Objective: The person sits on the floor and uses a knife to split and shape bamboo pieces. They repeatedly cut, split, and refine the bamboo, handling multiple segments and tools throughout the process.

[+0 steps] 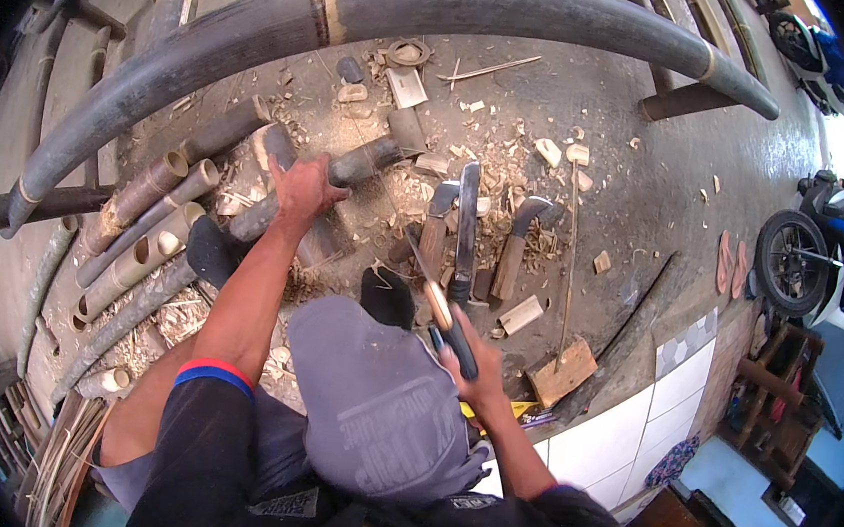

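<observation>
My left hand point(300, 189) grips a dark length of bamboo point(355, 165) that lies across the concrete floor in front of me. My right hand point(474, 360) is closed on the dark handle of a long machete-like blade point(465, 229), which points away from me over a pile of wood chips. My grey-clad knee point(370, 400) fills the lower middle.
A thick curved bamboo pole point(444, 10) arches across the top. Several cut bamboo tubes point(144, 229) lie at left. Two other wooden-handled knives point(516, 242) and wood blocks point(561, 371) sit among shavings. A motorcycle point(804, 252) stands at right beyond a tiled step.
</observation>
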`<action>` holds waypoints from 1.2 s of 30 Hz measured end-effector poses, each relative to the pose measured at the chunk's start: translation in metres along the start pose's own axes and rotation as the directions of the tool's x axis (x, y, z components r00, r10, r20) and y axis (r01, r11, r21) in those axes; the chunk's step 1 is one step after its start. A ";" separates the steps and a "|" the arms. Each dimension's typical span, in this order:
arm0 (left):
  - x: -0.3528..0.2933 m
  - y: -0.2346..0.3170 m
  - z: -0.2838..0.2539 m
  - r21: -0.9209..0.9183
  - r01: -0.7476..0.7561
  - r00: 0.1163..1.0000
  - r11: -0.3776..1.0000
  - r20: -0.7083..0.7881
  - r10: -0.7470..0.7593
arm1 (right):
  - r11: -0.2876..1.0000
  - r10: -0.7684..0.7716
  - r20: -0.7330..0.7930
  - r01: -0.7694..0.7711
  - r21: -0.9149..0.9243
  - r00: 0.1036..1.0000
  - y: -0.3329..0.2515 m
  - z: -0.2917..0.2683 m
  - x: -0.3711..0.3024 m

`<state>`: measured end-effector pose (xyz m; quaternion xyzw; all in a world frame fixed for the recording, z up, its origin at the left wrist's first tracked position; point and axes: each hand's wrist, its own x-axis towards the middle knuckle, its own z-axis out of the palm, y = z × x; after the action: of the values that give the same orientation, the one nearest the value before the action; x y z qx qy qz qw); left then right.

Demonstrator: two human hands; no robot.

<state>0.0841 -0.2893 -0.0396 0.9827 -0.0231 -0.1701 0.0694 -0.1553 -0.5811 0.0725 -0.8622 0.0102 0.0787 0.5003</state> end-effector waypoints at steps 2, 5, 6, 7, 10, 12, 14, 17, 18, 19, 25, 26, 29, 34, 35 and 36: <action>0.004 0.009 -0.011 0.000 0.013 0.998 1.000 0.068 -0.013 | 0.995 -0.084 -0.042 0.081 -0.058 0.996 0.002 -0.009 -0.015; 0.005 0.013 -0.002 -0.036 -0.005 1.000 0.999 0.024 0.006 | 0.999 -0.017 -0.003 0.017 -0.045 1.000 0.002 0.020 0.079; 0.009 0.016 -0.002 -0.044 -0.012 1.000 0.999 0.015 0.013 | 0.996 -0.080 -0.045 0.082 0.043 0.996 0.002 0.036 0.115; 0.008 0.009 0.000 -0.038 -0.001 1.000 0.999 0.016 0.001 | 0.998 -0.035 -0.011 0.036 0.047 0.999 -0.019 0.045 0.142; 0.004 0.006 -0.002 -0.031 0.003 1.000 1.000 0.026 -0.002 | 0.999 -0.018 -0.020 0.019 0.039 1.000 -0.017 0.050 0.140; 0.010 0.001 -0.008 -0.013 0.004 1.000 1.000 0.000 -0.004 | 0.998 -0.035 -0.015 0.036 0.049 0.999 -0.015 0.031 0.089; 0.002 -0.003 0.000 -0.004 0.004 1.000 1.000 -0.009 -0.004 | 0.998 -0.058 -0.026 0.057 -0.016 0.998 -0.002 0.005 0.010; 0.005 0.002 -0.006 -0.034 -0.005 0.999 0.999 0.045 0.007 | 0.994 -0.106 -0.043 0.105 -0.022 0.993 0.013 -0.003 0.003; 0.005 0.005 -0.005 -0.035 -0.006 0.999 0.999 0.050 0.008 | 0.996 -0.087 -0.049 0.087 -0.010 0.995 0.009 -0.001 0.008; 0.004 0.011 -0.004 -0.039 -0.009 0.999 0.999 0.053 0.011 | 1.000 -0.017 -0.039 0.018 0.024 0.999 0.008 0.010 0.042; 0.006 0.004 0.002 -0.021 -0.004 0.997 1.000 0.081 0.005 | 0.999 0.035 -0.004 -0.035 -0.005 0.999 -0.009 0.054 0.139; 0.010 0.002 -0.001 0.005 0.007 0.994 1.000 0.108 -0.007 | 1.000 0.004 -0.007 -0.004 0.009 1.000 0.001 0.055 0.126; 0.009 -0.009 0.001 0.009 0.008 0.997 1.000 0.081 -0.009 | 1.000 -0.003 -0.010 0.003 0.030 1.000 -0.001 0.012 0.018; 0.005 0.005 -0.003 -0.064 -0.019 0.999 0.998 0.035 0.021 | 0.996 -0.086 -0.062 0.086 -0.014 0.994 0.016 0.016 0.030; 0.008 0.013 -0.004 -0.074 -0.016 0.999 0.997 0.047 0.019 | 0.999 -0.045 -0.041 0.046 0.017 0.998 0.009 0.025 0.077; 0.010 0.013 -0.005 -0.087 -0.034 0.999 0.996 0.025 0.037 | 0.999 -0.031 -0.025 0.032 0.020 0.999 0.008 0.042 0.115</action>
<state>0.0952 -0.3021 -0.0366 0.9759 -0.0341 -0.1826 0.1144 -0.0475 -0.5417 0.0281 -0.8580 0.0036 0.0600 0.5102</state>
